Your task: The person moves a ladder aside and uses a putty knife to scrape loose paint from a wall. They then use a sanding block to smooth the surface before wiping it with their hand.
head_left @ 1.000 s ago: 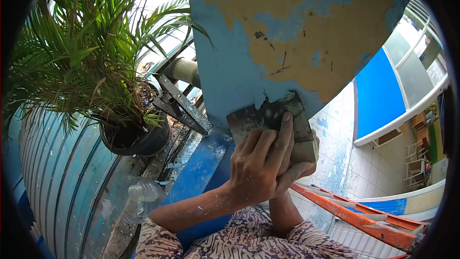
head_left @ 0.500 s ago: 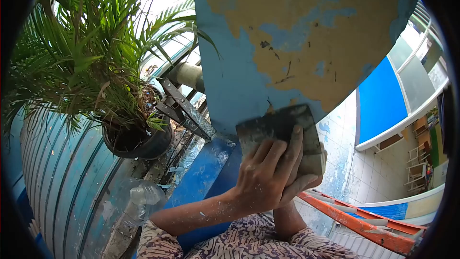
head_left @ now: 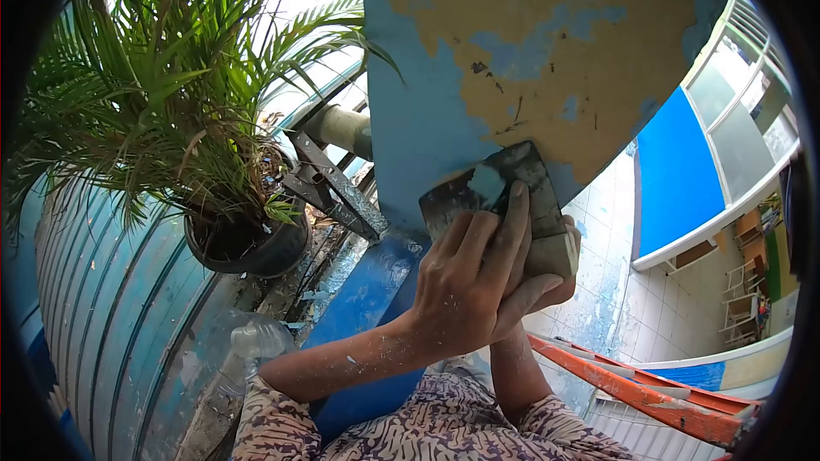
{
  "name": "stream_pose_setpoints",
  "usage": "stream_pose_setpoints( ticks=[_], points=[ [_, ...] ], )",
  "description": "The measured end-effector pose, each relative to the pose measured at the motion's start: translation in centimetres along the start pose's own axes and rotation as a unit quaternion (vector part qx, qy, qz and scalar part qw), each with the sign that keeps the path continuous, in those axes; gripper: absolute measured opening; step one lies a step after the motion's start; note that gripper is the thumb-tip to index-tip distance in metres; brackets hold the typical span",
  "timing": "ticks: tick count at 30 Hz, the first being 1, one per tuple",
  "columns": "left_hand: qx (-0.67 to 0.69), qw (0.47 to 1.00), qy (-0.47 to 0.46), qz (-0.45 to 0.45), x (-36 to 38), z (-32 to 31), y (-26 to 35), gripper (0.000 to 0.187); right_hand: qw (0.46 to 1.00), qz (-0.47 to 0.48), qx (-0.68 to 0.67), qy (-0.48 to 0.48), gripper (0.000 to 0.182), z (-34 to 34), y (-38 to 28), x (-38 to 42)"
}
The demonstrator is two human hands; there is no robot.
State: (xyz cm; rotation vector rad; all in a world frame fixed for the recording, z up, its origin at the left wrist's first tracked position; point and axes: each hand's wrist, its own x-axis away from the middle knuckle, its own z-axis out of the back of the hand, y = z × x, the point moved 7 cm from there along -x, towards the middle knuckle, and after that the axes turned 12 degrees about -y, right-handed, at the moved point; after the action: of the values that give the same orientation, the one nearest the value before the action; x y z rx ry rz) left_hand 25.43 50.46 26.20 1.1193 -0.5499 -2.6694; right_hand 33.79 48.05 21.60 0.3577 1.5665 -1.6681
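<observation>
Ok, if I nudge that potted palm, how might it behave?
The palm may tip, since its leafy crown spreads well beyond its dark pot. Its leaves will likely bend, as several droop. The pot itself looks stiff, with a rounded wall.

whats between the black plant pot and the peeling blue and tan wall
In the head view, a dark metal bracket and a pale pipe lie between the pot and the wall.
</observation>
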Motion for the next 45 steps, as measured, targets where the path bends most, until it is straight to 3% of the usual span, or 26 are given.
stream_pose_setpoints(
  ticks=[12, 16, 18, 24, 30, 31, 32, 34, 35, 41, 44, 45],
  points=[
    [0.040, 0.999, 0.009, 0.017, 1.8, -0.8, -1.2, 0.078, 0.990, 0.013, -0.140, -0.010, 0.027, 1.6, 0.5, 0.2],
    [0.056, 0.997, 0.043, 0.005, 0.8, 0.1, -1.4, 0.077, 0.994, 0.024, -0.102, -0.045, 0.026, 2.0, -2.0, -1.6],
    [0.063, 0.996, 0.059, 0.017, 0.5, 0.6, -1.4, 0.076, 0.992, 0.077, -0.079, -0.054, 0.024, 2.2, -3.2, -2.1],
    [0.085, 0.995, 0.060, 0.006, 1.1, 0.7, -1.8, 0.075, 0.992, 0.024, -0.122, -0.036, 0.032, 1.6, -1.2, -1.0],
    [0.098, 0.994, 0.056, 0.014, 1.4, 0.4, -1.1, 0.074, 0.991, 0.098, -0.056, -0.076, 0.035, 2.1, -2.2, -1.5],
    [0.095, 0.994, 0.055, 0.011, 1.5, 0.6, -0.9, 0.073, 0.993, 0.003, -0.101, -0.066, 0.039, 2.3, -2.8, -1.4],
    [0.094, 0.994, 0.060, 0.013, 1.5, 0.8, -1.3, 0.073, 0.992, 0.007, -0.101, -0.070, 0.039, 1.7, -2.5, -1.4],
    [0.126, 0.991, 0.042, 0.024, 0.8, 1.2, -1.9, 0.071, 0.990, 0.097, -0.105, -0.007, 0.038, 1.7, -2.6, -1.4],
    [0.130, 0.990, 0.039, 0.025, 0.8, 1.1, -1.9, 0.071, 0.992, 0.044, -0.095, -0.077, 0.040, 1.6, -2.3, -1.7],
    [0.128, 0.990, 0.054, 0.027, 1.4, 0.4, -1.4, 0.073, 0.994, 0.028, -0.051, -0.087, 0.037, 2.4, -2.5, -1.3],
    [0.110, 0.991, 0.078, 0.020, 1.2, 0.5, -1.5, 0.073, 0.990, 0.091, -0.085, -0.060, 0.033, 2.0, 0.1, -1.2],
    [0.123, 0.989, 0.066, 0.041, 0.9, 0.9, -1.6, 0.072, 0.986, 0.093, -0.079, -0.117, 0.033, 1.9, -0.3, -1.5]
  ],
)
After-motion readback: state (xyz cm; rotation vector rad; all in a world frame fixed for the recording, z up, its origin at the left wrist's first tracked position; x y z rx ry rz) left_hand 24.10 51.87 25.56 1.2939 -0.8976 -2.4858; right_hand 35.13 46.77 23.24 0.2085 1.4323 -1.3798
